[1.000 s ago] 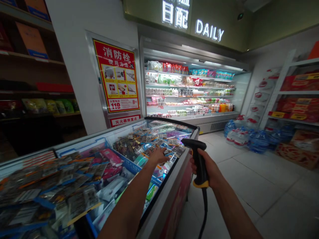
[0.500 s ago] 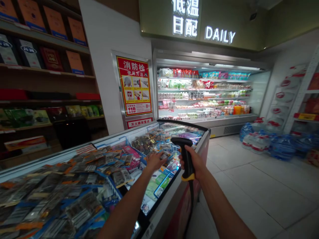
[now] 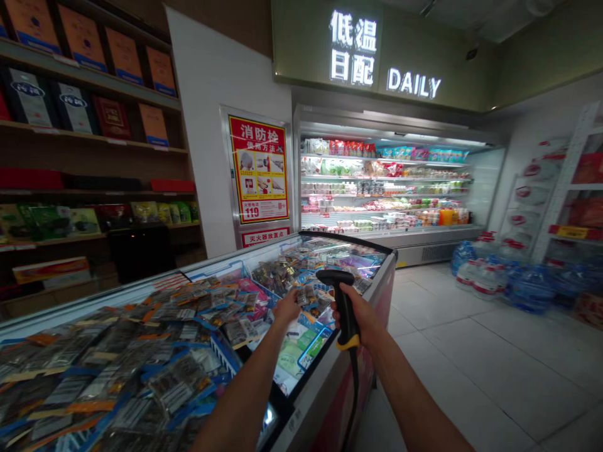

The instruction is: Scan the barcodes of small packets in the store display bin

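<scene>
My right hand point(image 3: 362, 312) is wrapped round the handle of a black and yellow barcode scanner point(image 3: 347, 314), held upright with its head pointing left over the freezer's edge. A cable runs down from its base. To the left of it, my left hand point(image 3: 286, 306) pinches the edge of a small clear-windowed food packet point(image 3: 308, 295); its fingertips are partly hidden. Many similar packets point(image 3: 174, 383) with blue and orange edges lie heaped in the chest freezer point(image 3: 320, 383). Green bags point(image 3: 293, 356) lie below my left hand.
A blue wire basket point(image 3: 225, 356) divides the packets. Behind stands a lit open fridge point(image 3: 428, 235) with dairy goods. Large water bottles point(image 3: 532, 282) sit on the tiled floor at right. Shelves of boxes point(image 3: 125, 53) line the left wall beside a red fire-hydrant sign point(image 3: 260, 169).
My left hand has drawn in slightly to the left, its fingers closing on the packet's edge. The scanner has shifted a little left and down in view, and the camera has tilted up slightly.
</scene>
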### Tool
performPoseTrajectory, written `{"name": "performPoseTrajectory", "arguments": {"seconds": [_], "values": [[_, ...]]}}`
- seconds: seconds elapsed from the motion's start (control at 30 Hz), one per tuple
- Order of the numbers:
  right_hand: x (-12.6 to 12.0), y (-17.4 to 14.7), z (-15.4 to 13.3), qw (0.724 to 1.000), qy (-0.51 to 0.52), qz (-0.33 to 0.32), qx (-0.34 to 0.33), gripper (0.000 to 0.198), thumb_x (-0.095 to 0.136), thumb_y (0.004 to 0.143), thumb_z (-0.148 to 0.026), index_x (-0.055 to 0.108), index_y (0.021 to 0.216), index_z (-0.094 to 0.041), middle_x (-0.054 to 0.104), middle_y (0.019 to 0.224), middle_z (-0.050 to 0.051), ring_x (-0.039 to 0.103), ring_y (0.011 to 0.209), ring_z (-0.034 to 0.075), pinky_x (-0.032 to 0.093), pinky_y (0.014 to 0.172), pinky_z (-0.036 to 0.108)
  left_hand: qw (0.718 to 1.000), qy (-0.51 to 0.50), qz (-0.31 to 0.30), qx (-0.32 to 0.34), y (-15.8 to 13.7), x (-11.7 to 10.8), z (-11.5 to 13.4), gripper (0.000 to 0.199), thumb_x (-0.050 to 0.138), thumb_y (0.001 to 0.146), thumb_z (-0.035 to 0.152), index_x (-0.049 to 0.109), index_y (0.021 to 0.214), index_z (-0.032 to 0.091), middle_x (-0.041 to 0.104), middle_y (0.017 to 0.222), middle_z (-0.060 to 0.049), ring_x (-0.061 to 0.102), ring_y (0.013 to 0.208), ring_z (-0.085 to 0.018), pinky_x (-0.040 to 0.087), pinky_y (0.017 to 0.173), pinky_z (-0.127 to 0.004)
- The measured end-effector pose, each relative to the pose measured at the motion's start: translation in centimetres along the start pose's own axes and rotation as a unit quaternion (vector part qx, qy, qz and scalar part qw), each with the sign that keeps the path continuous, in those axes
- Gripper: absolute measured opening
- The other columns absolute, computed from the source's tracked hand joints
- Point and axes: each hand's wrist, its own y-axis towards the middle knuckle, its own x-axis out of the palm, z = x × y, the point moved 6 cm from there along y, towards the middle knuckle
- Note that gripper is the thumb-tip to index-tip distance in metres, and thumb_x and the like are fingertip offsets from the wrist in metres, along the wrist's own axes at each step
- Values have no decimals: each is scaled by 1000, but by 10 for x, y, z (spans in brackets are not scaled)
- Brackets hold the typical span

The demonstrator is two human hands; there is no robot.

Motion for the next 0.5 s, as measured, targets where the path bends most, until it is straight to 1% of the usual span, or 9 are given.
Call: {"name": "performPoseTrajectory", "arguments": {"seconds": [0.1, 0.17, 0.2, 0.27, 0.33, 0.4, 0.5], "values": [[1, 1, 0, 1000, -4, -1, -6, 24, 46, 76, -39, 51, 77, -16, 50, 49, -3, 45, 36, 8, 34, 33, 19, 998, -3, 15, -58, 3, -1, 0, 43, 55, 68, 38, 54, 108, 24, 61, 106, -7, 53, 98, -23, 37, 79, -33], [2, 2, 1, 1000, -3, -5, -8, 24, 46, 76, -39, 51, 76, -16, 50, 49, -3, 45, 36, 8, 34, 33, 19, 996, 2, 30, -83, 3, -1, 2, 44, 53, 67, 44, 56, 104, 21, 61, 106, -10, 53, 99, -27, 37, 79, -37], [3, 2, 2, 1000, -3, -5, -8, 24, 46, 75, -39, 51, 76, -15, 50, 49, -3, 45, 36, 8, 34, 33, 19, 995, 0, 35, -91, 3, 0, 3, 43, 55, 65, 44, 58, 101, 21, 61, 105, -10, 53, 99, -28, 37, 78, -38], [3, 2, 4, 1000, -3, 0, -8, 25, 47, 75, -39, 52, 76, -15, 50, 49, -3, 45, 36, 8, 34, 34, 19, 993, -47, 40, -96, 3, 3, 3, 38, 64, 57, 33, 62, 92, 19, 63, 99, -10, 55, 95, -28, 39, 75, -36], [3, 2, 5, 1000, -5, 4, -6, 26, 47, 75, -39, 53, 77, -14, 50, 49, -2, 45, 36, 8, 34, 34, 19, 987, -127, 43, -89, 4, 3, 0, 29, 66, 53, 19, 64, 82, 17, 66, 89, -8, 59, 88, -25, 41, 70, -30], [4, 2, 6, 1000, -4, 1, 0, 27, 47, 75, -40, 53, 77, -14, 51, 49, -2, 45, 36, 8, 35, 34, 19, 977, -191, 50, -74, 6, -2, -6, 23, 62, 54, 11, 65, 77, 16, 68, 80, -6, 61, 79, -20, 42, 65, -25], [11, 2, 7, 1000, 1, -13, 6, 27, 45, 75, -41, 53, 76, -15, 51, 48, -3, 45, 36, 8, 35, 34, 19, 966, -237, 83, -67, 4, -21, -19, 24, 58, 56, 6, 66, 78, 15, 68, 75, -3, 61, 71, -16, 42, 61, -21]]}}
